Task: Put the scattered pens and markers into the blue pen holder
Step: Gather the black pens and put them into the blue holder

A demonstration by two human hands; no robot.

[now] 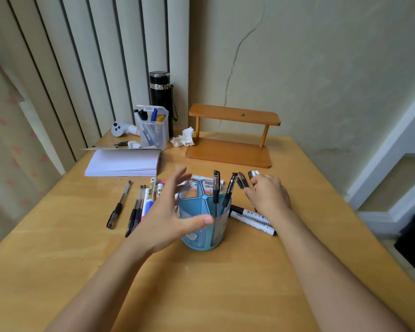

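Holder: the blue pen holder (203,232) stands upright in the middle of the table (201,288), well in from every edge.
In the holder: two black pens (216,189) stand in its right-hand compartments, caps up, one leaning right.
Left hand: the left hand (164,216) is spread wide and released at the holder's left side, thumb across its near wall. The fingers are blurred, and I cannot tell whether it touches.
Right hand: the right hand (270,196) is just right of the holder, fingers curled round a bunch of pens (242,180) whose ends stick out toward the far edge.
Loose, left side: black pens (116,208) and white markers (151,195) lie side by side toward the left edge.
Loose, right side: two black-capped markers (252,218) lie beside the holder, partly under the right wrist.
Far edge: a paper stack (124,162), clear box (152,130), black flask (161,97), crumpled tissue (183,137) and wooden shelf (233,137).
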